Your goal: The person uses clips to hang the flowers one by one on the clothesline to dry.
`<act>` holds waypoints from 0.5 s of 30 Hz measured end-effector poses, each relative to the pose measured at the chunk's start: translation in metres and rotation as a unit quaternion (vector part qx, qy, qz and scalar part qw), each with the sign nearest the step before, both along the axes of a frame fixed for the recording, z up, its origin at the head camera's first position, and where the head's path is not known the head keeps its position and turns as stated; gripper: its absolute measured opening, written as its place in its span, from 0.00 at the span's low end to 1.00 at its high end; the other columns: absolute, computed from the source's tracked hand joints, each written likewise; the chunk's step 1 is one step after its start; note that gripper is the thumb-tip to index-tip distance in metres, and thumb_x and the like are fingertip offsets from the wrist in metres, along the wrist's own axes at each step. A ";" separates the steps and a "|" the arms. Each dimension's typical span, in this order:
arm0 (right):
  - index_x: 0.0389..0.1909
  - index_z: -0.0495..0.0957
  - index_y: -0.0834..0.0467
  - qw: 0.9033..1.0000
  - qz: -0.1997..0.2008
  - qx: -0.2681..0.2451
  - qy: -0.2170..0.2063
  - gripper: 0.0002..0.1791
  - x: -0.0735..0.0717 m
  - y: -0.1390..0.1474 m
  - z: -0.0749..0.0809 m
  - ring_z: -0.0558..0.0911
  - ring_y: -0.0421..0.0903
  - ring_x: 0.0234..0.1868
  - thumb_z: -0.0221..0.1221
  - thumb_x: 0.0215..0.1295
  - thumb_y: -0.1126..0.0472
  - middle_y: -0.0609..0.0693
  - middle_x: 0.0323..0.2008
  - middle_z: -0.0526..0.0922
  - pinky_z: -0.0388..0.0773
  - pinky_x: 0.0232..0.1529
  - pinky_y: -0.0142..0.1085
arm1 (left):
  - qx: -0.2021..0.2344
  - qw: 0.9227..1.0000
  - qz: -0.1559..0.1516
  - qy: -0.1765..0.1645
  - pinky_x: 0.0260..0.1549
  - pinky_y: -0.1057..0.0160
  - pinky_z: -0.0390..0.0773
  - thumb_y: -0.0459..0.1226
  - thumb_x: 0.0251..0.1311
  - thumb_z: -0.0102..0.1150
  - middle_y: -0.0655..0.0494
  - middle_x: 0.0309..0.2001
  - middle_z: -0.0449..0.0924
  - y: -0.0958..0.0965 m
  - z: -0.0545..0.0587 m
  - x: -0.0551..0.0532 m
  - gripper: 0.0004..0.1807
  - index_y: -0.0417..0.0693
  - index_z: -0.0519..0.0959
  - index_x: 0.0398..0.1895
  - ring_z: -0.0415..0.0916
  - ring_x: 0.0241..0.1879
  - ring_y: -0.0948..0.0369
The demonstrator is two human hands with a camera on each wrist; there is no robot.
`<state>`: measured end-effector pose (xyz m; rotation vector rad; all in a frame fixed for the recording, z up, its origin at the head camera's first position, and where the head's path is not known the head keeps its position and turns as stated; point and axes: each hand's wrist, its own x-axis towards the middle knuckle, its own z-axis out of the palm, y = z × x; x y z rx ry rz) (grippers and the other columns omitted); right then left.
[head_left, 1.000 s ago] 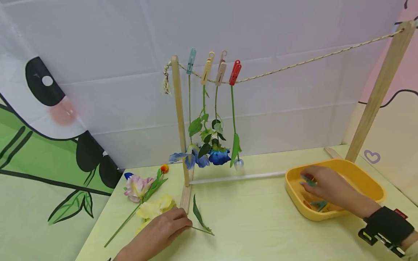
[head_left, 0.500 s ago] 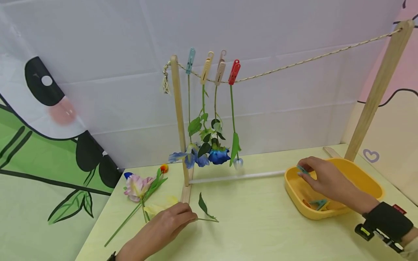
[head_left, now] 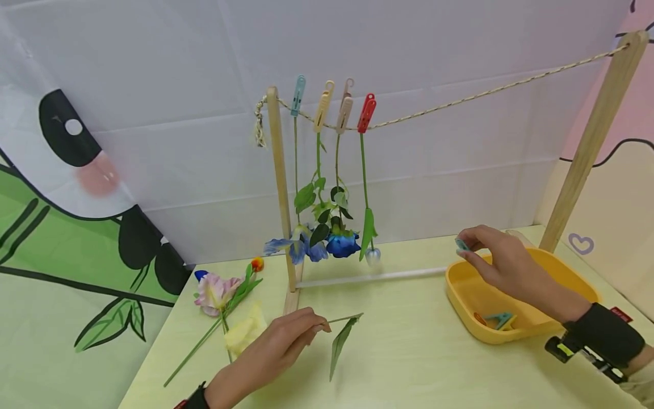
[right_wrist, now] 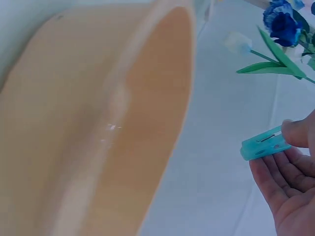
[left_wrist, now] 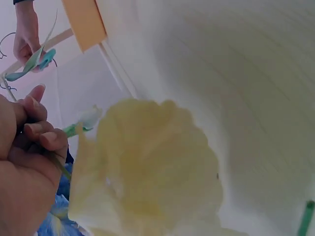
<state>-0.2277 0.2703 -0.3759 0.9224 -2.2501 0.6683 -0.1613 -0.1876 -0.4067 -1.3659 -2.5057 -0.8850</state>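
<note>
The pale counter (head_left: pixel 403 352) carries a wooden frame (head_left: pixel 592 142) and, at its right side, a yellow tray (head_left: pixel 470 324). Along the rope (head_left: pixel 460 101) hang four flowers (head_left: pixel 343 245), heads down, each held by a clip. Over the counter is a yellow flower (head_left: pixel 246 332); the left hand (head_left: pixel 278 346) has its grip closed around the stem, and one green leaf (head_left: pixel 341 345) hangs beyond it. Above the tray's edge, the right hand (head_left: pixel 503 264) pinches in its grip one small turquoise peg (head_left: pixel 461 244).
</note>
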 end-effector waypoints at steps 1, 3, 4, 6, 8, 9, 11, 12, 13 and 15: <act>0.46 0.79 0.62 1.000 0.001 -0.002 0.006 0.23 0.000 -0.001 0.003 0.86 0.43 0.36 0.73 0.50 0.78 0.44 0.38 0.82 0.75 0.45 0.17 | 0.011 1.000 -0.004 -0.010 0.34 0.73 0.76 0.30 0.78 0.50 0.68 0.39 0.75 0.003 0.001 -0.001 0.13 0.55 0.79 0.55 0.69 0.34 0.71; 0.47 0.80 0.60 1.000 0.003 -0.005 0.016 0.22 -0.001 -0.004 0.009 0.86 0.42 0.36 0.73 0.52 0.77 0.43 0.39 0.83 0.74 0.46 0.16 | 0.030 0.999 -0.007 -0.030 0.31 0.73 0.74 0.31 0.79 0.48 0.67 0.36 0.74 0.011 0.002 -0.001 0.13 0.56 0.79 0.55 0.68 0.32 0.71; 0.47 0.80 0.60 1.000 0.004 -0.007 0.019 0.22 -0.001 -0.005 0.012 0.86 0.42 0.36 0.73 0.53 0.76 0.43 0.39 0.83 0.74 0.46 0.16 | 0.040 0.998 -0.007 -0.038 0.30 0.73 0.74 0.32 0.79 0.47 0.66 0.35 0.74 0.015 0.003 -0.002 0.13 0.56 0.79 0.54 0.68 0.31 0.70; 0.47 0.80 0.59 1.000 0.007 -0.012 0.023 0.21 -0.001 -0.008 0.018 0.86 0.42 0.37 0.73 0.54 0.76 0.42 0.39 0.83 0.74 0.46 0.17 | 0.060 0.997 -0.006 -0.049 0.28 0.72 0.73 0.32 0.80 0.46 0.64 0.32 0.73 0.024 0.005 -0.001 0.13 0.55 0.79 0.53 0.68 0.30 0.70; 0.47 0.80 0.60 0.999 0.009 -0.022 0.024 0.21 -0.001 -0.012 0.025 0.86 0.42 0.37 0.72 0.54 0.76 0.42 0.39 0.84 0.75 0.45 0.17 | 0.081 0.996 -0.002 -0.048 0.26 0.72 0.72 0.32 0.80 0.45 0.64 0.30 0.72 0.034 0.006 -0.001 0.13 0.56 0.79 0.52 0.67 0.28 0.70; 0.47 0.80 0.60 0.999 0.010 -0.028 0.024 0.21 -0.001 -0.014 0.028 0.86 0.42 0.37 0.72 0.54 0.77 0.43 0.38 0.85 0.75 0.45 0.17 | 0.092 0.995 0.001 -0.047 0.26 0.72 0.71 0.32 0.80 0.45 0.64 0.30 0.71 0.039 0.007 0.000 0.13 0.55 0.79 0.52 0.67 0.28 0.70; 0.46 0.81 0.60 0.999 0.008 -0.040 0.020 0.20 -0.001 -0.018 0.036 0.86 0.41 0.37 0.72 0.54 0.77 0.43 0.38 0.85 0.76 0.45 0.18 | 0.114 0.992 0.010 -0.046 0.25 0.72 0.71 0.33 0.81 0.44 0.66 0.30 0.70 0.050 0.008 0.000 0.13 0.56 0.79 0.50 0.66 0.27 0.70; 0.46 0.81 0.60 0.999 0.007 -0.046 0.016 0.19 -0.001 -0.020 0.039 0.86 0.41 0.38 0.71 0.55 0.77 0.43 0.38 0.86 0.76 0.46 0.18 | 0.125 0.991 0.014 -0.049 0.25 0.71 0.71 0.34 0.81 0.43 0.66 0.30 0.70 0.055 0.009 0.000 0.12 0.56 0.79 0.50 0.66 0.27 0.70; 0.46 0.81 0.60 0.999 0.007 -0.053 0.011 0.18 0.000 -0.022 0.043 0.86 0.40 0.38 0.71 0.56 0.76 0.43 0.39 0.86 0.76 0.47 0.19 | 0.136 0.989 0.019 -0.052 0.26 0.71 0.71 0.35 0.81 0.43 0.66 0.30 0.70 0.061 0.009 0.000 0.12 0.57 0.79 0.49 0.66 0.27 0.69; 0.46 0.82 0.59 0.998 0.006 -0.064 0.002 0.17 0.000 -0.027 0.052 0.86 0.38 0.40 0.71 0.58 0.75 0.43 0.39 0.86 0.77 0.48 0.19 | 0.157 0.985 0.023 -0.062 0.26 0.71 0.70 0.36 0.81 0.43 0.66 0.29 0.70 0.071 0.011 -0.001 0.12 0.57 0.79 0.48 0.65 0.26 0.69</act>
